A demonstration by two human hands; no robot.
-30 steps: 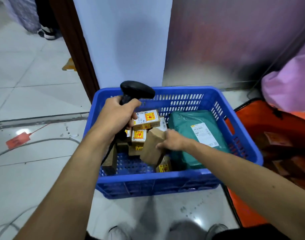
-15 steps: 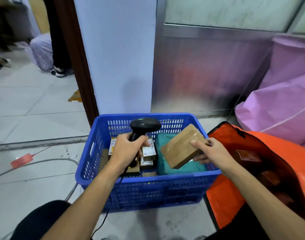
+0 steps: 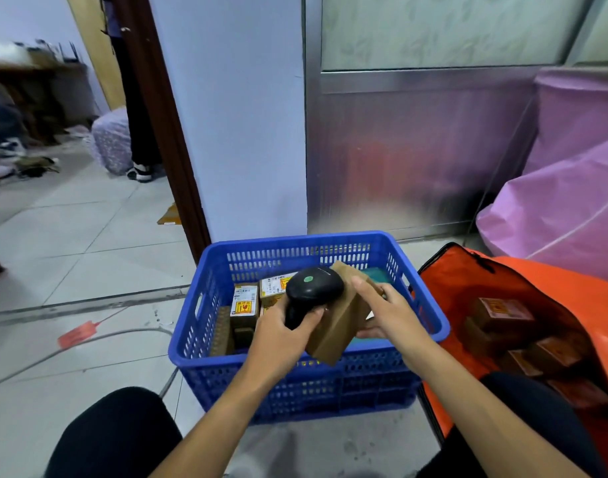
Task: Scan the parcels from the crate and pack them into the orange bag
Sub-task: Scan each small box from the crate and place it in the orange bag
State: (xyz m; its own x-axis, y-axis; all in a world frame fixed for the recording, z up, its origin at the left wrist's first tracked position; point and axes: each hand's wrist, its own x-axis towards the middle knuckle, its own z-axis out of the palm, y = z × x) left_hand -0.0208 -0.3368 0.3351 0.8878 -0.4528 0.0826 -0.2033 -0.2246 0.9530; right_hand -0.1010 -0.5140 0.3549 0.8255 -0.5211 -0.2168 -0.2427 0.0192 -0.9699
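Note:
A blue plastic crate [image 3: 226, 365] stands on the floor in front of me with several small labelled cardboard parcels [image 3: 244, 307] and a green parcel [image 3: 376, 272] inside. My right hand [image 3: 387, 312] holds a plain brown cardboard box [image 3: 340, 327] tilted above the crate. My left hand [image 3: 283, 331] grips a black barcode scanner [image 3: 311, 291], whose head sits right against the box. The open orange bag [image 3: 444, 281] lies to the right of the crate, with several brown parcels [image 3: 502, 310] inside it.
A grey cable [image 3: 71, 346] and a red tag [image 3: 76, 334] lie on the tiled floor at the left. Pink sacks [image 3: 554, 215] are stacked behind the bag. A wall corner and metal panel stand behind the crate. A person's leg [image 3: 140, 132] shows in the far doorway.
My right hand lifted the brown box out of the crate and brought it to the middle. My left hand moved the scanner right until its head met the box.

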